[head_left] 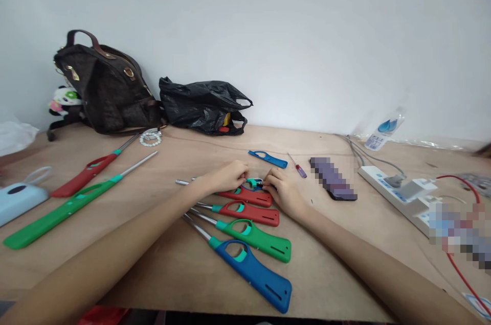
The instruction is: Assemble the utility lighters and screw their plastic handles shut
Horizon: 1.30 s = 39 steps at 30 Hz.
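Observation:
Between my two hands lies an opened lighter, with a teal trigger and dark inner parts showing. My left hand is closed at its tube side, fingers curled in a pinch. My right hand is bent over the other end, its fingertips pressed together on the lighter; they partly hide it. Just beyond lies a loose blue half shell of a handle. Nearer to me are a red lighter, a second red lighter, a green lighter and a blue lighter, fanned out.
A screwdriver and a phone lie to the right, before a power strip and a bottle. Long red and green lighters lie left. Behind stand a dark backpack and a black plastic bag.

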Each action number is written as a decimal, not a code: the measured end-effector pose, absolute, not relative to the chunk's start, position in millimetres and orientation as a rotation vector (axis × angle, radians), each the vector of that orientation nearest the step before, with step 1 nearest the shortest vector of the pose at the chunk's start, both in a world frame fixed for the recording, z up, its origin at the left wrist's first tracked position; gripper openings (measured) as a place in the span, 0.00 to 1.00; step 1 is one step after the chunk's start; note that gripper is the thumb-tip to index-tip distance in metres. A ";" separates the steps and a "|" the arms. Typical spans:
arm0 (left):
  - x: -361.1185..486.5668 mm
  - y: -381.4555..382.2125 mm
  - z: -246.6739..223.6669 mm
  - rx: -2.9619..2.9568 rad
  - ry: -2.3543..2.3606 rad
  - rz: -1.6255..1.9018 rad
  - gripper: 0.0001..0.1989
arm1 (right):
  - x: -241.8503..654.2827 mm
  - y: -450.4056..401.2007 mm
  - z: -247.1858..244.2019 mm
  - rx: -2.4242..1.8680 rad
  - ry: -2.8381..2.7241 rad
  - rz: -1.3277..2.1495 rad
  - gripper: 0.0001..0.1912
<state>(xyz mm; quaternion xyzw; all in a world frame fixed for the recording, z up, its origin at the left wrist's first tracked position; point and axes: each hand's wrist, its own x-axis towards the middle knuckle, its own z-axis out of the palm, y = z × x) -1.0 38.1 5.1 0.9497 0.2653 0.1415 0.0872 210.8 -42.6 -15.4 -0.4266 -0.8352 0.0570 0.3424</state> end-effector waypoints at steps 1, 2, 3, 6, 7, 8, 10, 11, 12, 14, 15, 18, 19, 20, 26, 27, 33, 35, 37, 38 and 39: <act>-1.1 37.8 4.8 2.832 0.793 0.422 0.07 | 210.9 -42.4 -15.7 -1.107 -2.167 0.153 0.08; -1.1 37.6 4.8 2.834 0.793 0.420 0.07 | 211.0 -42.2 -15.9 -1.105 -2.163 0.158 0.08; -1.0 37.5 5.2 2.835 0.794 0.414 0.07 | 211.1 -42.2 -16.0 -1.105 -2.159 0.162 0.08; -0.1 37.4 6.9 2.843 0.812 0.367 0.07 | 211.2 -42.8 -15.9 -1.095 -2.159 0.164 0.08; 0.3 37.4 7.2 2.847 0.820 0.346 0.07 | 211.2 -43.1 -15.7 -1.088 -2.161 0.160 0.08; 0.6 37.4 7.3 2.850 0.827 0.326 0.07 | 211.2 -43.3 -15.6 -1.080 -2.161 0.155 0.08; 1.0 37.0 6.8 2.847 0.837 0.311 0.06 | 211.2 -43.1 -15.7 -1.068 -2.157 0.147 0.08; 1.0 36.4 6.6 2.843 0.838 0.314 0.06 | 211.3 -42.6 -16.0 -1.064 -2.153 0.148 0.08; 1.0 35.4 6.7 2.844 0.836 0.322 0.06 | 211.3 -42.0 -16.6 -1.061 -2.147 0.156 0.08; 1.1 32.1 9.0 2.870 0.835 0.347 0.07 | 211.3 -40.2 -18.0 -1.054 -2.134 0.183 0.07; 1.3 29.8 11.1 2.894 0.827 0.361 0.07 | 211.2 -39.4 -18.9 -1.052 -2.126 0.198 0.07; 3.8 22.0 18.9 2.988 0.743 0.379 0.12 | 210.5 -37.7 -20.9 -1.055 -2.104 0.230 0.07; 5.1 20.0 20.5 3.018 0.710 0.369 0.13 | 210.2 -37.4 -21.3 -1.058 -2.099 0.240 0.07; 6.6 18.7 21.0 3.044 0.686 0.357 0.13 | 210.0 -37.2 -21.5 -1.063 -2.094 0.250 0.08; 10.6 24.4 8.3 3.068 0.584 0.409 0.09 | 210.4 -34.7 -22.6 -1.070 -2.037 0.367 0.09; 10.3 25.8 6.5 3.064 0.561 0.428 0.09 | 210.8 -33.9 -23.1 -1.069 -2.025 0.386 0.09; 9.0 27.6 5.6 3.035 0.552 0.466 0.11 | 212.8 -29.6 -27.1 -1.062 -1.991 0.457 0.08; 9.2 27.6 5.2 3.037 0.564 0.457 0.10 | 213.1 -28.7 -27.7 -1.071 -1.983 0.472 0.08; 9.2 28.3 3.9 3.042 0.561 0.470 0.10 | 213.3 -28.3 -27.7 -1.081 -1.976 0.483 0.07; 9.2 28.8 3.0 3.041 0.555 0.481 0.10 | 213.3 -28.2 -27.4 -1.084 -1.974 0.487 0.07; 9.1 29.4 2.1 3.039 0.550 0.496 0.10 | 213.3 -28.3 -27.1 -1.085 -1.973 0.490 0.07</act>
